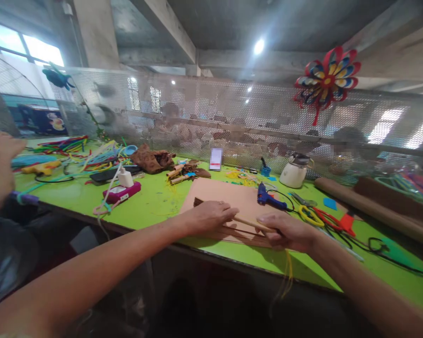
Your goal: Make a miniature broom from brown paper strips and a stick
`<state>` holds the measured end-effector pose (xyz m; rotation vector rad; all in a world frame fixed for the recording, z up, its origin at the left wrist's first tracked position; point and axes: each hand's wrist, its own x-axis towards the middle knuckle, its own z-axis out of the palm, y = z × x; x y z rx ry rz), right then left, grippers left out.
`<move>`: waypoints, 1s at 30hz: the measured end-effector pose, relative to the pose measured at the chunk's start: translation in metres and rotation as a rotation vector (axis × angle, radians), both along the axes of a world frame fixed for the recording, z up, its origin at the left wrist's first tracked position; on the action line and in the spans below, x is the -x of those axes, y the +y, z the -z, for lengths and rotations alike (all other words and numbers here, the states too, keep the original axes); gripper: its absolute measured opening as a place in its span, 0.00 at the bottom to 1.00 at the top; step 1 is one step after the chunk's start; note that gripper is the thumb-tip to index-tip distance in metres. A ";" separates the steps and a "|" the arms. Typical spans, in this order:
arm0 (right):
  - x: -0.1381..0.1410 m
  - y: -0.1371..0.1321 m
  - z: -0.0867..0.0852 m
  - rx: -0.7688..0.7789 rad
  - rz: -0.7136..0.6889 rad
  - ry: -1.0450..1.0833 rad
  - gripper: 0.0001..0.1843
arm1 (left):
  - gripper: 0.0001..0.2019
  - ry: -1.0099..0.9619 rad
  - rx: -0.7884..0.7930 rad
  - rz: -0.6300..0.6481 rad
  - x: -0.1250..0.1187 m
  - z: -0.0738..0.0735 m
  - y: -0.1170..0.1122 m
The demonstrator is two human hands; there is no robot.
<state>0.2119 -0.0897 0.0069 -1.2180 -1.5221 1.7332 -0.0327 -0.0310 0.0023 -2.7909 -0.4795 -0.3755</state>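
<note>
A thin tan stick (251, 223) runs between my two hands above a light brown board (229, 190). My left hand (211, 217) is closed, with its fingertips at the stick's left end. My right hand (285, 230) wraps its fingers round the other end. Dark brown strips (240, 233) lie beneath the stick along the board's near side. From under my right hand a yellow string (288, 272) hangs over the table edge. Just beyond the right hand rests a blue glue gun (272, 198).
Scissors with yellow handles (310, 216), red-handled scissors (338, 223) and black cables are on the right. A white kettle (294, 172) and a propped phone (215, 159) stand farther back. On the left are a purple power strip (121, 193), coloured strips and another person's hand (0, 169).
</note>
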 end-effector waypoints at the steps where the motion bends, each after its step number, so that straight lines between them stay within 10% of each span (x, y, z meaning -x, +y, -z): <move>1: -0.003 0.001 0.000 -0.021 0.007 -0.036 0.20 | 0.17 -0.002 0.035 -0.010 -0.001 0.001 0.000; 16: -0.036 0.016 -0.003 -0.358 -0.068 -0.475 0.24 | 0.13 0.040 0.282 -0.182 -0.017 -0.020 -0.007; 30: -0.036 0.038 0.010 -0.279 0.020 -0.425 0.23 | 0.14 -0.116 0.231 -0.131 -0.016 0.014 0.033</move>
